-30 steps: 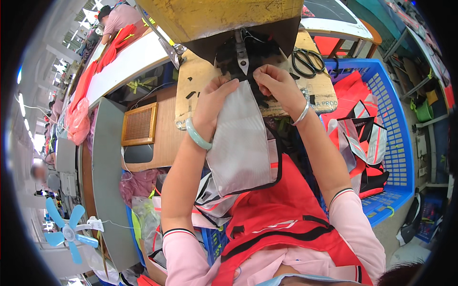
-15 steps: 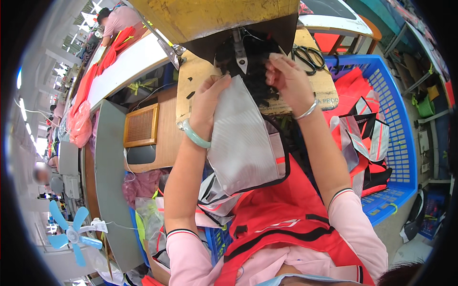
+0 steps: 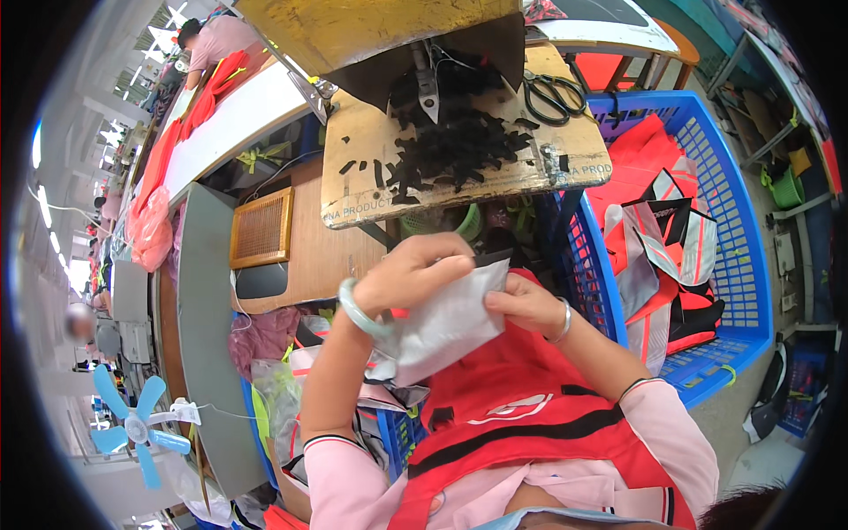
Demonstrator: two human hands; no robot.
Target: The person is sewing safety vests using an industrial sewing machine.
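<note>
A: Both hands are up off the lap. The left hand (image 3: 415, 278) pinches the upper edge of the grey fabric piece (image 3: 446, 322), and the right hand (image 3: 521, 305) clamps its right corner, where a small black strip (image 3: 491, 259) sticks up.

B: So where does that piece sit from the wooden board (image 3: 459, 168)?

A: Just below the board's near edge, held in the air over the red garment (image 3: 521, 397). Its long axis slopes from upper right down to lower left. The hands are close together, with only the top edge of the piece between them. The right hand is nearer the strip.

B: Any labels or packages?

A: A band of dark print runs along the board's front edge. A heap of black strips (image 3: 455, 141) lies on the board, with scissors (image 3: 552, 93) at its far right corner. Right of the board is a blue crate (image 3: 733, 265) of red and grey pieces.
</note>
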